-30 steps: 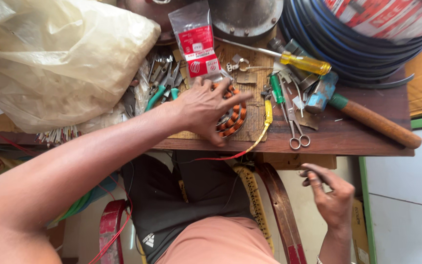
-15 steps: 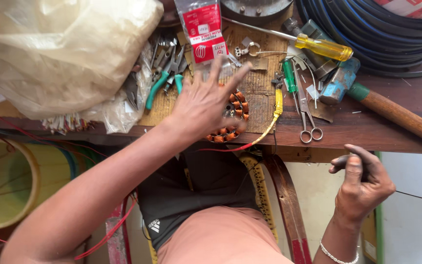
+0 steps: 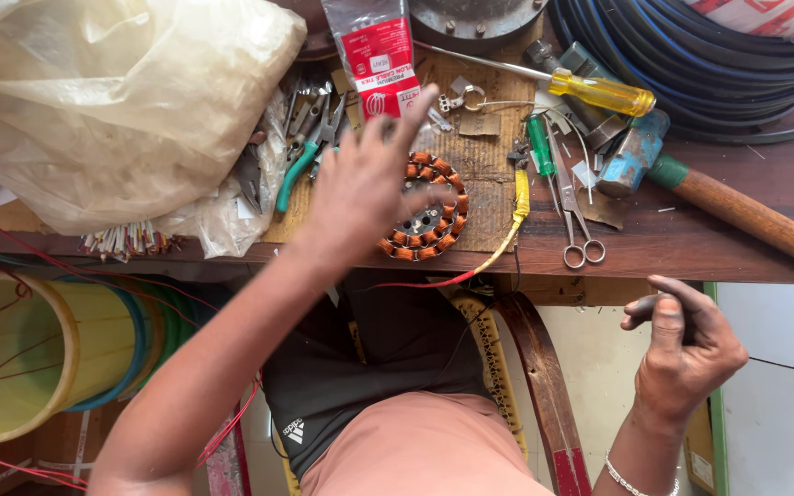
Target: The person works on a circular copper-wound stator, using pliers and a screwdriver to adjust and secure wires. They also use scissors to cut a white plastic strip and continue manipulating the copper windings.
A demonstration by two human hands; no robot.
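Observation:
My left hand (image 3: 369, 184) hovers with fingers spread just over a round motor stator wound with copper coils (image 3: 429, 209), which lies on the wooden bench (image 3: 691, 230). The hand covers the stator's left part and looks blurred. A yellow and red wire (image 3: 507, 234) runs from the stator off the bench's front edge. My right hand (image 3: 682, 344) hangs below the bench's front edge at the right, fingers loosely curled with the thumb up; nothing shows in it.
On the bench lie small scissors (image 3: 573, 220), a green-handled screwdriver (image 3: 540, 147), a yellow-handled screwdriver (image 3: 590, 90), a hammer (image 3: 719, 197), green pliers (image 3: 300, 161), a red packet (image 3: 380, 57) and a large plastic bag (image 3: 112, 101). Coiled blue hose (image 3: 719, 64) at back right. Yellow bucket (image 3: 39, 354) at lower left.
My left hand has lifted off the stator and opened its fingers, uncovering more of the coils. My right hand has risen a little and stays near the bench edge. The view has shifted.

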